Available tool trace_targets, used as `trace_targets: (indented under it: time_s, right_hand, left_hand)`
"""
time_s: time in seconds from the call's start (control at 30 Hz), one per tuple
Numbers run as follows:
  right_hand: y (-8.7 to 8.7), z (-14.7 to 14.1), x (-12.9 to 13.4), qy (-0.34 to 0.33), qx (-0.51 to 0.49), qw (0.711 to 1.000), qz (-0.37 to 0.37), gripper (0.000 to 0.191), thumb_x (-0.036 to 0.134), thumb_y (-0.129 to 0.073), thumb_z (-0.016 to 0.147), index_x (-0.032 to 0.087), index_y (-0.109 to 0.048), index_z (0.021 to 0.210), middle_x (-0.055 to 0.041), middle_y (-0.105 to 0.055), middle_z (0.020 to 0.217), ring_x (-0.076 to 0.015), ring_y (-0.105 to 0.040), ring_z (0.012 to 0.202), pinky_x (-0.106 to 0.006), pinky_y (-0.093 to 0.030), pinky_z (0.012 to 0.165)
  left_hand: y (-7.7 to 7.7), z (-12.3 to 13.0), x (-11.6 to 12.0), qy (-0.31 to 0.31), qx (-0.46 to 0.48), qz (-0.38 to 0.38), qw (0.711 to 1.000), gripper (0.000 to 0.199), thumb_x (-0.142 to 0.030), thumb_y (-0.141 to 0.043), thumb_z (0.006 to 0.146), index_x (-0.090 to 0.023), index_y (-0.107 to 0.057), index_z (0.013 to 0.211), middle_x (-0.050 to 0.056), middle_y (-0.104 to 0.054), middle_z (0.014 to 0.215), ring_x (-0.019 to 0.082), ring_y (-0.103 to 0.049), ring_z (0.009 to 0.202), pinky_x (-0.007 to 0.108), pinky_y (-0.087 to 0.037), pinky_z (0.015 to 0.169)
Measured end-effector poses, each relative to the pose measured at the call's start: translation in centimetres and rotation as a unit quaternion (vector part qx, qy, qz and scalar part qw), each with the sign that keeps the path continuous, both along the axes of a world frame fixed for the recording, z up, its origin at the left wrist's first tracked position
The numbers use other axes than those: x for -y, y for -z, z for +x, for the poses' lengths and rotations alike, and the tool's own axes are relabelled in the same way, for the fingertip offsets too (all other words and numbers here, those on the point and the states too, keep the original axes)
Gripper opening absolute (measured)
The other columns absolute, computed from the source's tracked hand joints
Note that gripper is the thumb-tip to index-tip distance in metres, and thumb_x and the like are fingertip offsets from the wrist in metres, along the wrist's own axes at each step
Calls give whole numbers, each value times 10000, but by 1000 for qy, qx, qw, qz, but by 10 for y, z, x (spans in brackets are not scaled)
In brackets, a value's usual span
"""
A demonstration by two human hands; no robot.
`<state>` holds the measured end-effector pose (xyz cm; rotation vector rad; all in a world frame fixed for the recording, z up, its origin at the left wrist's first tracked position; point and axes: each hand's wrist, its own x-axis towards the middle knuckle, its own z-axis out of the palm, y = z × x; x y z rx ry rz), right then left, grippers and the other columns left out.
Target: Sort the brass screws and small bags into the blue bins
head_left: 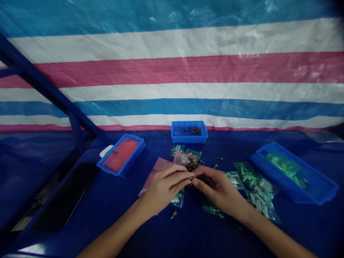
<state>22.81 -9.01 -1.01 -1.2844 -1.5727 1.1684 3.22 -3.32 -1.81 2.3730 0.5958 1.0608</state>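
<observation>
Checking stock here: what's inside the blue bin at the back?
The bin holds small metal parts, mostly toward its right side. Its front wall hides whatever lies close behind it.

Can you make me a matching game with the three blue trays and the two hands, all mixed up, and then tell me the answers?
Column one
1. left tray
2. middle tray
3. right tray
4. left hand and right hand

Column two
A. has green packets inside
B. fingertips close together at a small metal piece
C. has something flat and red inside
D. has little metal parts inside

Right pairs: 1-C, 2-D, 3-A, 4-B
</observation>
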Motion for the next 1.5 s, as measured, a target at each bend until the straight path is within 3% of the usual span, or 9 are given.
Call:
trace_targets:
  time_s: [0.27,0.53,0.77,0.87,1.0,1.13,1.3,1.4,1.5]
  right_hand:
    - [-2,0,1,1,120,991,65,233,316,-483,969,199,-613,815,5,-611,768,-127,-554,711,-244,-401,659]
    - [2,3,0,-6,131,988,85,125,239,-512,938,214,-624,889,-1,-644,832,-138,-588,758,-240,-418,677]
    - [-1,2,1,-8,123,991,61,93,246,-537,919,224,-627,913,11,-637,793,-130,-572,680,-238,-415,619]
    - [1,3,0,-2,111,992,55,59,225,-557,899,224,-613,916,17,-644,807,-128,-581,700,-233,-427,635]
    - [6,5,-2,8,117,991,60,62,181,-589,852,220,-593,900,22,-643,799,-129,-589,705,-229,-434,637]
    - [7,10,-2,34,151,984,83,44,210,-575,867,216,-593,907,14,-632,773,-126,-571,656,-231,-431,602]
    - [-14,22,-24,97,232,952,174,136,304,-530,922,208,-618,888,-22,-647,777,-153,-585,685,-263,-440,634]
    - [-30,33,-59,152,306,908,241,197,340,-510,936,203,-618,845,-26,-639,739,-156,-568,642,-278,-423,622]
    - [-38,42,-91,163,400,859,275,200,335,-503,934,187,-636,920,-71,-664,828,-210,-605,756,-315,-441,671]
  left_hand:
    - [1,-1,0,8,-109,128,986,63,-177,-566,942,-146,-595,989,40,-664,891,176,-607,870,333,-546,792]
    - [2,-3,1,18,-111,102,988,100,-140,-562,938,-141,-593,1033,46,-663,968,175,-594,937,335,-542,841]
    - [3,-3,2,20,-102,62,993,135,-153,-519,963,-174,-596,1072,44,-653,1004,162,-586,988,308,-524,887]
    - [3,-3,0,-2,-107,54,993,207,-251,-578,942,-184,-568,1138,50,-650,1037,173,-582,1004,327,-504,921]
    - [0,-5,-4,-35,-144,81,986,511,-460,-632,878,-162,-493,1269,89,-638,1119,235,-549,1068,403,-483,946]
    - [-2,-7,-9,-96,-201,98,970,390,-442,-532,940,-145,-539,1193,100,-636,1023,247,-549,971,420,-494,862]
    - [2,-9,-14,-144,-244,99,954,259,-359,-450,982,-154,-591,1053,82,-618,938,229,-531,886,393,-483,809]
    - [4,-9,-15,-143,-263,87,950,236,-326,-437,987,-159,-602,998,78,-611,933,225,-526,894,394,-472,830]
    - [6,-9,-15,-139,-276,88,947,226,-314,-448,982,-159,-609,953,74,-601,897,230,-520,888,400,-463,840]
